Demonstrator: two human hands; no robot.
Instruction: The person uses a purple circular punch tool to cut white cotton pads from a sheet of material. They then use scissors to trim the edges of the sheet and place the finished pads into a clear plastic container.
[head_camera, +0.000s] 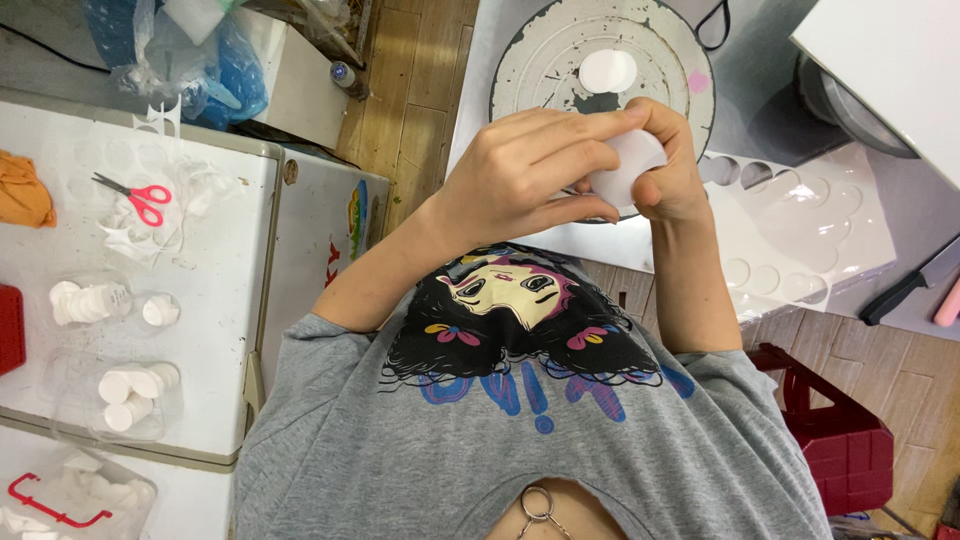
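Head view, looking straight down the front of a grey printed T-shirt (520, 430): the person has both hands raised together above a round, paint-worn metal turntable (530, 60). The left hand (520, 180) is curled, its fingers wrapped across one small white round disc (628, 165), and the right hand (675, 165) pinches that same disc from the other side, thumb and fingers closed on its rim. A second white disc (607, 70) lies flat on the turntable, just beyond the hands. To the right a clear plastic sheet with round holes punched out (800, 230) lies on the bench, and one dark-handled knife (910, 285) rests at its edge. On the white table (215, 300) to the left lies one pair of pink-handled scissors (140, 198), and nearer me three clear trays hold small stacks of white discs (125, 390); I cannot count those stacks exactly.
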